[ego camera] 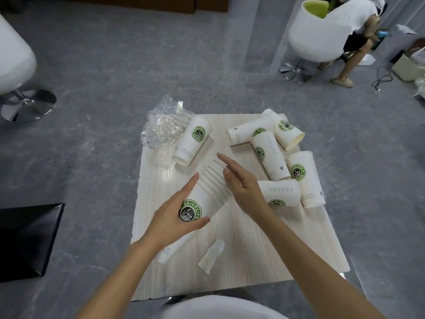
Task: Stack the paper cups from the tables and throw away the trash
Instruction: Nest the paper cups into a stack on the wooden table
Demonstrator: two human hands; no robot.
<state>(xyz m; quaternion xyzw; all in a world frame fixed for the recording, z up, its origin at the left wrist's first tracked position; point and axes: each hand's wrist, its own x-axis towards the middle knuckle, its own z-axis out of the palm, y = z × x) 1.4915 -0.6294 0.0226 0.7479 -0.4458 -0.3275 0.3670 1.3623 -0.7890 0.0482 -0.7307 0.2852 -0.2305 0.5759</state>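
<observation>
My left hand (174,217) grips a tilted stack of white paper cups (207,192) with a green coffee logo, its rims pointing away from me. My right hand (241,183) rests flat against the stack's rims, fingers extended, holding nothing. One loose cup (192,140) lies on its side behind the stack. Several more cups (271,153) lie scattered at the right of the small wooden table (241,261). A crumpled clear plastic wrapper (163,125) sits at the table's far left corner. A torn white paper scrap (211,255) lies near the front.
A white swivel chair (315,38) with a person bent over behind it stands at the back right. Another white chair (16,65) is at the left. A black object (27,238) sits on the grey floor at left. Bags and a cable (384,77) lie far right.
</observation>
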